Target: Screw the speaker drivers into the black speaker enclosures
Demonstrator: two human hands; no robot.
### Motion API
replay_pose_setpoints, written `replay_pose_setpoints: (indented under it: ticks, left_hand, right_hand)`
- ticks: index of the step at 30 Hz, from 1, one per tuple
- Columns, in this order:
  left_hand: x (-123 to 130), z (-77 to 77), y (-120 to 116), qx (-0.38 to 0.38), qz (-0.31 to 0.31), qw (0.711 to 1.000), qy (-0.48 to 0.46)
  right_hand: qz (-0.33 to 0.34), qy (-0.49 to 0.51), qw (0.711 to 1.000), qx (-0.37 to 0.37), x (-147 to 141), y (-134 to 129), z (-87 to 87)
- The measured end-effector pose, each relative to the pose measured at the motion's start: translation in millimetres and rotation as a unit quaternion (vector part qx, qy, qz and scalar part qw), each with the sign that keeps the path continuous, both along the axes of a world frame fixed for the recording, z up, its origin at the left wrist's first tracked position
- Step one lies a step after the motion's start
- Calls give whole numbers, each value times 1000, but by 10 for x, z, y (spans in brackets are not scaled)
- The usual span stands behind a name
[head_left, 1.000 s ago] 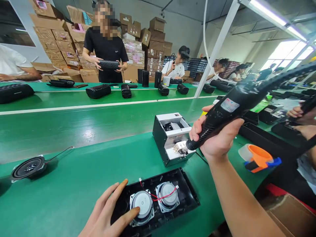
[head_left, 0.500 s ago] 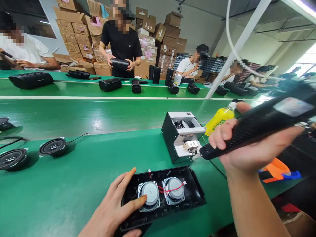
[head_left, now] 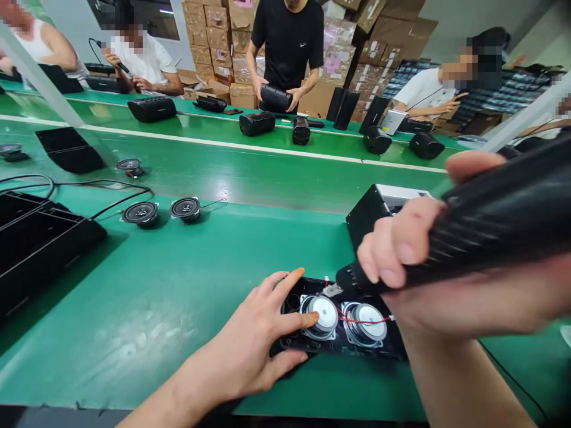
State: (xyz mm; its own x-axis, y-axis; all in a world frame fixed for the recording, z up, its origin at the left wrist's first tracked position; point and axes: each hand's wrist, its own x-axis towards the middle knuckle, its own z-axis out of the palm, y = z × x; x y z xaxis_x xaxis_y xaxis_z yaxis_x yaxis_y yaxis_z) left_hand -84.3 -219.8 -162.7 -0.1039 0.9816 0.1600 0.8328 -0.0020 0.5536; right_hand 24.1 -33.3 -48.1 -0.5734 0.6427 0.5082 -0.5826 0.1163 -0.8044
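My left hand (head_left: pixel 254 333) lies spread on a black plastic speaker housing (head_left: pixel 392 351), with one fingertip pressing the left round speaker driver (head_left: pixel 323 315). A red wire (head_left: pixel 359 320) runs between that driver and the right driver (head_left: pixel 366 321). My right hand (head_left: pixel 401 255) is shut around a black electric screwdriver (head_left: pixel 491 232). The screwdriver's tip is just above the housing's upper edge, near a small metal bracket (head_left: pixel 332 290). My right hand and the screwdriver hide the top right of the housing.
Behind my right hand stands a black and white screw feeder (head_left: pixel 368 214). Loose speaker drivers (head_left: pixel 140 213) and black housing parts (head_left: pixel 31 244) lie on the green bench to the left. Co-workers (head_left: pixel 285 47) handle speakers beyond.
The view has swung left. The screwdriver has moved from the screw feeder to just above the housing. My left hand stays on the housing.
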Motion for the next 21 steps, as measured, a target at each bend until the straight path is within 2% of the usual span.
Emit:
replay_pose_setpoints:
  ticks: [3, 7, 16, 21]
  left_hand:
    - [7, 41, 7, -3, -1, 1000, -3]
    - [1, 65, 14, -7, 2, 1000, -7]
    - [-9, 32, 15, 11, -4, 1000, -14]
    - [-31, 7, 28, 12, -16, 999, -26]
  right_hand:
    - [29, 44, 998, -19, -272, -106, -249]
    - [52, 13, 998, -32, -382, -115, -447]
    - [76, -9, 997, -15, -382, -79, -551]
    - [68, -6, 998, -13, -423, -64, -594]
